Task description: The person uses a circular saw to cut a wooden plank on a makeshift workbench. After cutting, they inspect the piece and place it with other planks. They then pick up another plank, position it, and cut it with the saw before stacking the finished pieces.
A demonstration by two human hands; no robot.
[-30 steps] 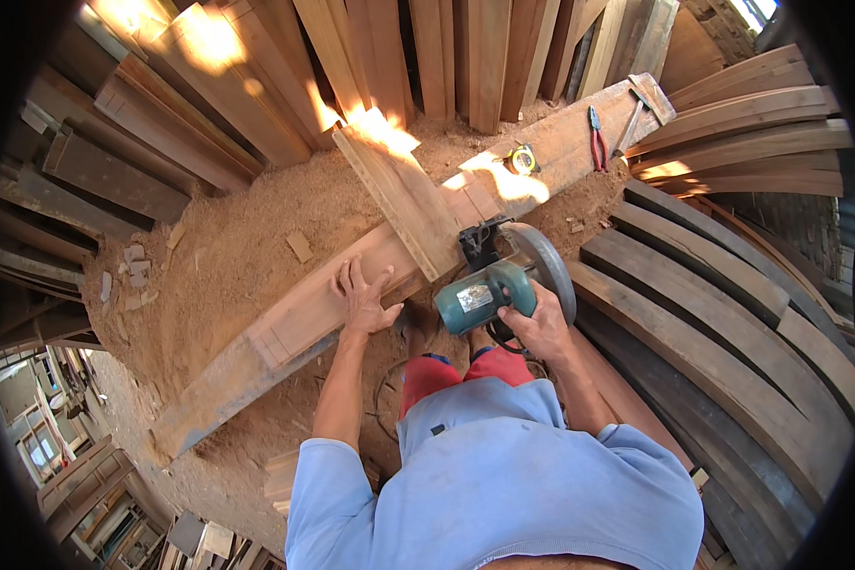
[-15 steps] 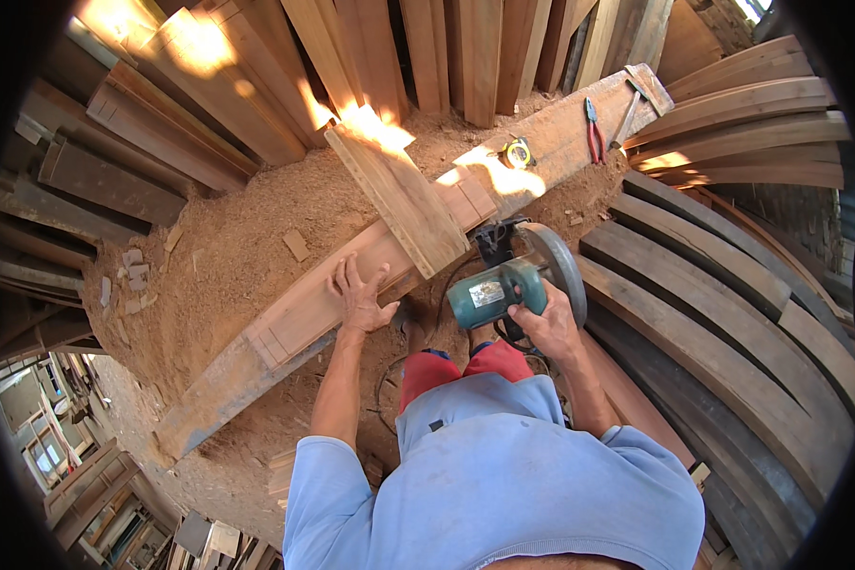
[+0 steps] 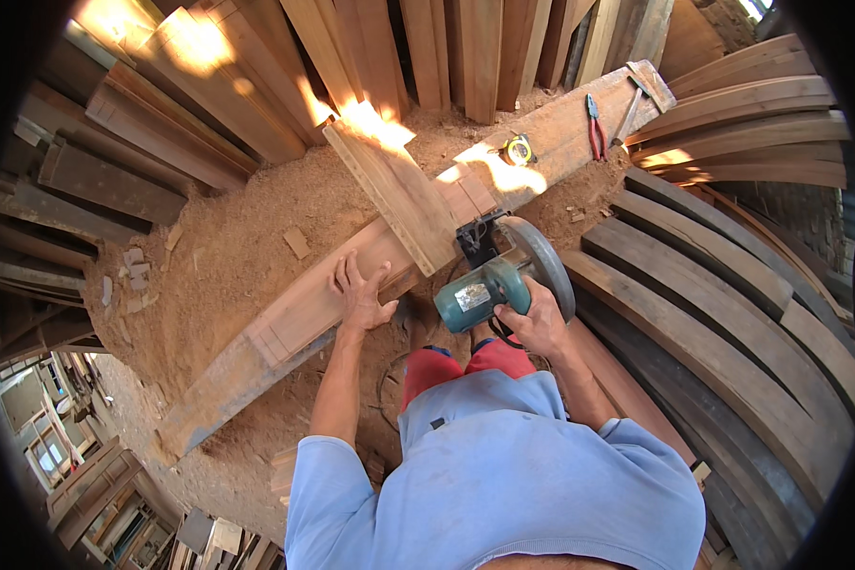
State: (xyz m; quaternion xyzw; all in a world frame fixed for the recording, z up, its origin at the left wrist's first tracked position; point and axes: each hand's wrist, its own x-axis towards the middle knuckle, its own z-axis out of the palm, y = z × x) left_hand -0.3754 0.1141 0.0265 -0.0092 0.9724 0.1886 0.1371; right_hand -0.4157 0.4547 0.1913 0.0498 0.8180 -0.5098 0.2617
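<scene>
Circular saw [image 3: 475,294] fills the clasped right hand [image 3: 539,319], left hand [image 3: 359,299] splayed by the board's [image 3: 299,318] near edge, amid sawdust [image 3: 242,223].

A woodworking workshop is indicated by the long planks [image 3: 703,299] stacked at the right and the boards [image 3: 483,66] ranged along the far side. Sawdust [image 3: 233,242] and wood offcuts [image 3: 296,243] are strewn underfoot. A circular saw [image 3: 475,296], red-handled pliers [image 3: 596,131] and a tape measure [image 3: 518,149] are also seen.

Crosswise board [image 3: 404,195] bars the plank [image 3: 315,300]; its left end lies free.
</scene>
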